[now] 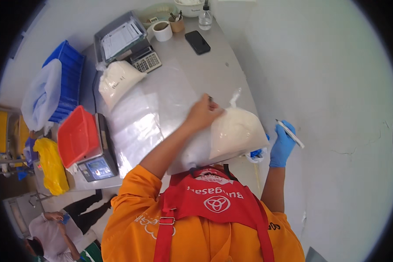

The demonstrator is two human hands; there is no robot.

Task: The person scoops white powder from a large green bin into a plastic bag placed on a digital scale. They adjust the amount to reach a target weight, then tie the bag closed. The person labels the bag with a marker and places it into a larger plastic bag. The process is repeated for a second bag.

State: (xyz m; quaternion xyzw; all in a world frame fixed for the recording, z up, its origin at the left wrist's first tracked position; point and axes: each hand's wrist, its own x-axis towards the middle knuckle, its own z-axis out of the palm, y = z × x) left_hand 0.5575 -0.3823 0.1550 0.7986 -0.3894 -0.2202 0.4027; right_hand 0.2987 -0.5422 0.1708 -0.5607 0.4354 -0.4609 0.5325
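A filled, tied clear plastic bag of pale powder sits near the table's front right corner, its twisted neck pointing away from me. My bare left hand is beside the bag's upper left side, fingers curled around a small dark object, which may be a marker cap. Past the table's right edge, my right hand in a blue glove holds a white marker with its dark tip pointing up and left. A second bag of powder, bearing handwriting, rests farther back on the left.
Flat clear plastic bags cover the metal table's middle. On the left are a scale with a red basin, a yellow plastic bag and a blue crate. A phone and calculator lie behind. Another person is at lower left.
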